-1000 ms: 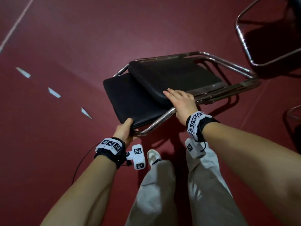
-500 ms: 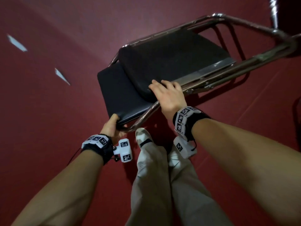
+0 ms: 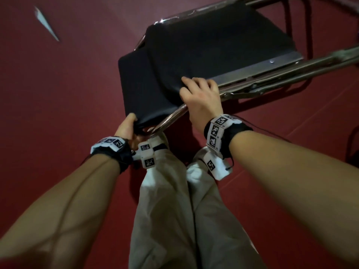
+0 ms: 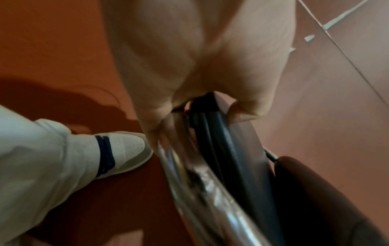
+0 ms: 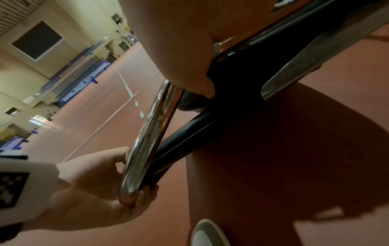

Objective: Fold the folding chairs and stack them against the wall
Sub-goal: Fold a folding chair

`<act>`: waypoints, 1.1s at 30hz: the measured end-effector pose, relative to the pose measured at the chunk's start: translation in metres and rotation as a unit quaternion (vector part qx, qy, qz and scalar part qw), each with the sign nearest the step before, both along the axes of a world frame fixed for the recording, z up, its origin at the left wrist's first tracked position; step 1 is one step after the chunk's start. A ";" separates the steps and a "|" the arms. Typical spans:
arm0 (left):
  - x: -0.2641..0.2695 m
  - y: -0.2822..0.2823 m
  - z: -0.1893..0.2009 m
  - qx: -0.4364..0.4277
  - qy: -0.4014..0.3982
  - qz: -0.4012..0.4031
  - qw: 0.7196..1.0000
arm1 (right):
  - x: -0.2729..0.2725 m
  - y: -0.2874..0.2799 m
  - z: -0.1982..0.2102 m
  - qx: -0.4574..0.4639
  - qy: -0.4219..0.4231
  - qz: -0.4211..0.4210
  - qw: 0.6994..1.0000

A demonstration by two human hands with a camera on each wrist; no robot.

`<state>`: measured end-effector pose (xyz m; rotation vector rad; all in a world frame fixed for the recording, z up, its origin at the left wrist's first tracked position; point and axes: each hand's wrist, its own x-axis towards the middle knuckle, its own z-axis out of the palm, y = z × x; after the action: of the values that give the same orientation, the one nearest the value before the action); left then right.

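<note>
A folded chair [image 3: 204, 55] with black padded seat and back and a chrome tube frame [image 3: 174, 115] hangs flat in front of me above the red floor. My left hand [image 3: 126, 127] grips its near corner, thumb on the black back pad and fingers under the chrome bend [image 5: 128, 196]. My right hand [image 3: 202, 98] curls over the seat's near edge and the frame tube; its thumb [image 5: 197, 83] presses under the tube. In the left wrist view the left hand [image 4: 189, 74] wraps the tube [image 4: 189, 174] and the pad edge [image 4: 214, 141].
Red sports floor [image 3: 58, 113] with white line marks [image 3: 46, 24] lies all around. My legs in light trousers [image 3: 174, 210] and white shoes [image 4: 126, 153] stand right under the chair. The right wrist view shows a hall wall [image 5: 25, 74] with blue mats far off.
The chair has come up and nearer to me with both hands still on it. The other chair frames at the right have slipped out of the head view.
</note>
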<state>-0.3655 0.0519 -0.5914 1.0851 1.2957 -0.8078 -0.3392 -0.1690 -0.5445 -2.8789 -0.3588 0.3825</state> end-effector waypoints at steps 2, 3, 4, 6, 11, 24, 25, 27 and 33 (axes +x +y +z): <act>-0.008 -0.004 -0.007 -0.005 0.015 0.000 1.000 | -0.008 -0.004 -0.008 -0.009 0.029 -0.004 1.000; -0.013 -0.007 -0.012 0.001 0.017 -0.002 1.000 | -0.013 -0.008 -0.013 -0.009 0.049 0.000 0.999; -0.018 -0.008 -0.020 0.012 0.016 -0.003 1.000 | -0.017 -0.013 -0.018 -0.004 0.067 0.008 0.998; -0.028 -0.008 -0.044 0.024 0.014 0.004 1.000 | -0.027 -0.024 -0.028 0.007 0.089 0.032 0.996; -0.041 -0.010 -0.070 0.045 0.011 -0.009 0.999 | -0.053 -0.035 -0.049 -0.012 0.108 0.046 0.993; -0.043 0.022 -0.150 0.069 0.011 -0.147 0.987 | -0.108 0.007 -0.137 -0.045 0.062 -0.065 0.995; -0.046 0.022 -0.158 0.065 0.009 -0.152 0.986 | -0.113 0.009 -0.145 -0.046 0.064 -0.072 0.994; -0.050 0.023 -0.169 0.064 0.014 -0.147 0.987 | -0.120 0.009 -0.158 -0.046 0.060 -0.081 0.994; -0.056 0.020 -0.191 0.046 0.021 -0.155 0.987 | -0.138 0.011 -0.194 -0.031 0.057 -0.111 0.992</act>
<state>-0.4218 0.0719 -0.7824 1.3714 1.2249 -1.0148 -0.4770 -0.1584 -0.7383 -2.8996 -0.0079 0.5217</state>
